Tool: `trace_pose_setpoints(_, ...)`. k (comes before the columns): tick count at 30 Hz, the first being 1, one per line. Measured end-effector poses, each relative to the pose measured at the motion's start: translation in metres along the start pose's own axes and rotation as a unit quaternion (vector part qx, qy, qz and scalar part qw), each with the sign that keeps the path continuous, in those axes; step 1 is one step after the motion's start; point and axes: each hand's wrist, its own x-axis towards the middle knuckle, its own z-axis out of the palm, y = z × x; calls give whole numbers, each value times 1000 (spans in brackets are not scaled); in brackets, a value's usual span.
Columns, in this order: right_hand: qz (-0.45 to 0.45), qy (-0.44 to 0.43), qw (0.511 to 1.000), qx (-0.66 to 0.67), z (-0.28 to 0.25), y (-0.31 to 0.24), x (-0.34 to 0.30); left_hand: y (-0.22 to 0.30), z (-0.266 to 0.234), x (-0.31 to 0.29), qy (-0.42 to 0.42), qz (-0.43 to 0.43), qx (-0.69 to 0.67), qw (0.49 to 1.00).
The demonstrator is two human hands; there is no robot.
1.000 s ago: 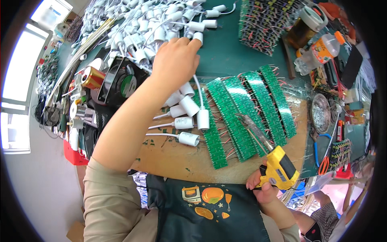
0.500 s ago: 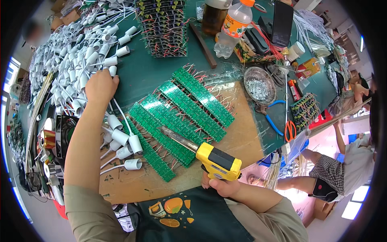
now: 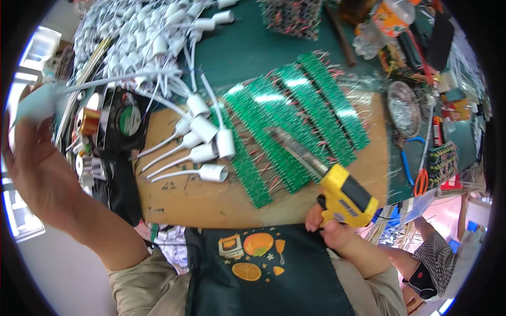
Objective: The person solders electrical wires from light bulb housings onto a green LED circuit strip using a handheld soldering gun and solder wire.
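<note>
My left hand (image 3: 39, 168) is raised at the far left, closed round a white lamp holder (image 3: 36, 104) blurred by motion. The holder's white cord (image 3: 113, 79) stretches right to the pile of similar lamp holders (image 3: 158, 45). In front of my apron, my right hand (image 3: 331, 225) grips a yellow and black soldering gun (image 3: 348, 195). Its long metal nose points up and left over the green circuit boards (image 3: 284, 139), which lie in slanting strips with red and white wires. Left of the boards, several lamp holders (image 3: 203, 129) lie loose with their cords.
A brown work board (image 3: 182, 210) lies under the circuit boards. Further left stand a black round device (image 3: 126, 121) and a copper-coloured spool (image 3: 88, 121). At right are a dish of metallic bits (image 3: 404, 108), blue-handled pliers (image 3: 407, 168) and orange-handled scissors (image 3: 420, 183). A bottle (image 3: 390, 21) stands behind.
My left hand has lifted a lamp holder from the pile and swung left and toward me. My view has shifted, so the table appears further right and higher. The soldering gun stays in my right hand.
</note>
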Motion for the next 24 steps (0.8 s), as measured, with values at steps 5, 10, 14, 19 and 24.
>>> trace_pose_setpoints(5,36,-3,999,28,1,-2,3,31,-44,-59,-107,100,124,981)
trace_pose_setpoints(10,41,28,998,24,6,-6,2,16,33,-137,-357,146,307,870)
trace_pose_setpoints(14,38,15,999,19,9,-6,2,-18,52,-197,-429,106,278,853)
trace_pose_setpoints(19,34,28,999,0,11,-7,2,-23,61,-216,-377,-20,245,893)
trace_pose_setpoints(24,37,21,999,-11,10,-8,3,-22,56,-213,-391,-55,213,894)
